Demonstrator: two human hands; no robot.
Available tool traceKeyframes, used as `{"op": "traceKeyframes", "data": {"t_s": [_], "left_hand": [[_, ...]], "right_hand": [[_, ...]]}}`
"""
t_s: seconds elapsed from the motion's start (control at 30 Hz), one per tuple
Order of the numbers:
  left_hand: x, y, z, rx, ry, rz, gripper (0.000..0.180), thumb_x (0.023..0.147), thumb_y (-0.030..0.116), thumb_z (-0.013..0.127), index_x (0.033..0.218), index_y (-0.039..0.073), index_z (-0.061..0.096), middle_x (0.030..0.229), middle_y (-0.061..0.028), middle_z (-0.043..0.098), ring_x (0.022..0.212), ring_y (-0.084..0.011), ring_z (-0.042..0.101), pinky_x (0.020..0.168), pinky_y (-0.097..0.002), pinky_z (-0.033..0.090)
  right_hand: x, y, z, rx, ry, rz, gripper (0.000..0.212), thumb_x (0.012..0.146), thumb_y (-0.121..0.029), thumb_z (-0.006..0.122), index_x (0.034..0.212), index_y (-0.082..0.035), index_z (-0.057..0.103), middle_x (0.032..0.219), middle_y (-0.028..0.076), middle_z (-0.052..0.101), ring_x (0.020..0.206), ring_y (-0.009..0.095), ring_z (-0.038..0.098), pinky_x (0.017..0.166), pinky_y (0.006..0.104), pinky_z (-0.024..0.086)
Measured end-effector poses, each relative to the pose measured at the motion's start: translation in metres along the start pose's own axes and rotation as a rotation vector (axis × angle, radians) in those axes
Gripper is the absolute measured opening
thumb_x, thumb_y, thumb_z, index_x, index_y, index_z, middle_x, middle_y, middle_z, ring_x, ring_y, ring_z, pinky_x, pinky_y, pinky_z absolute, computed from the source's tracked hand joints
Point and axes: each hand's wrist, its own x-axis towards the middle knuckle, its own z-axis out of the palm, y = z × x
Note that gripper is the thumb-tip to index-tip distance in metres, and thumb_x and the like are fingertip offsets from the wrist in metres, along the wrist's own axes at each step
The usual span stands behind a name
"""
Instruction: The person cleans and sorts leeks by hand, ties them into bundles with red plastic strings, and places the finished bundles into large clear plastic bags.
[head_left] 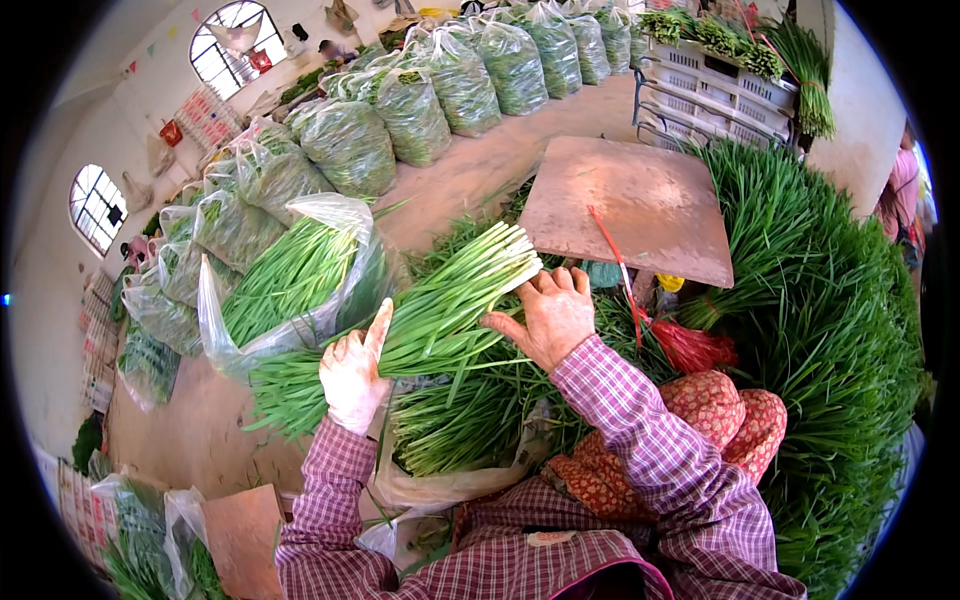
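Note:
A loose bunch of garlic chives [440, 300] lies slantwise in front of me, its pale cut ends at the upper right and its green leaves trailing to the lower left. My left hand [353, 378] is closed on the leafy part, with the index finger stretched along it. Beside the pale ends is my right hand [552, 315], fingers and thumb spread, the fingertips touching the edge of the bunch. Below the bunch, more chives [465, 415] lie on a plastic sheet [450, 487]. An open clear bag [213, 325] filled with chives stands to the left.
A flat brown board [630, 205] sits ahead, with red ties [695, 345] hanging near its edge. A large heap of chives [820, 370] rises on the right. Filled plastic bags [415, 115] line the floor beyond, and white crates [715, 90] stand at the back right.

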Motion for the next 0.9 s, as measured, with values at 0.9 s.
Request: {"op": "traceKeyframes", "data": {"t_s": [0.9], "left_hand": [[-0.004, 0.001, 0.006, -0.049, 0.020, 0.094, 0.095, 0.057, 0.004, 0.069, 0.142, 0.029, 0.034, 0.074, -0.0032, 0.045, 0.070, -0.0226, 0.054, 0.066, -0.0363, 0.047]], "right_hand": [[-0.012, 0.004, 0.018, 0.290, 0.042, 0.118, 0.010, 0.078, -0.020, 0.065, 0.084, -0.012, 0.065, 0.067, 0.011, 0.063, 0.060, 0.030, 0.061, 0.057, 0.0412, 0.048]]}}
